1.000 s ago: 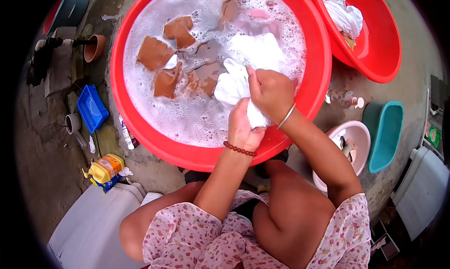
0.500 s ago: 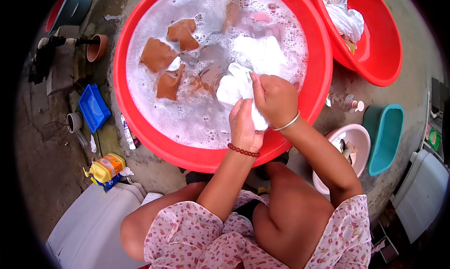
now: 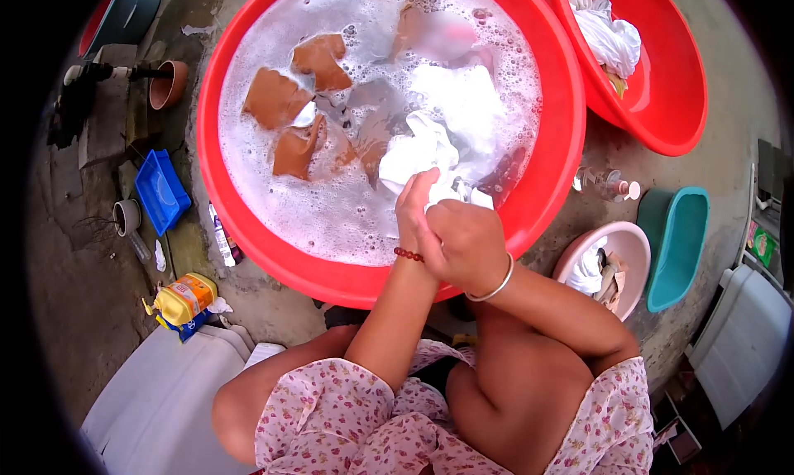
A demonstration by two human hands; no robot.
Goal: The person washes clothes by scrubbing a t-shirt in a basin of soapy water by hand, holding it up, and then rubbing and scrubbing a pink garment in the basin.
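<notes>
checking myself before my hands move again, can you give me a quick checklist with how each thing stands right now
1. White cloth inside the big red tub: ok, it sits in the soapy water.
2. Left hand at the cloth: ok, its fingertips are at the near side.
3. Right hand gripping cloth: cannot tell, its back hides the fingers.
4. Wrists bare: not ok, a bead bracelet is on the left and a bangle on the right.
5. Bare room in the second red tub: ok, beside the white laundry.
</notes>
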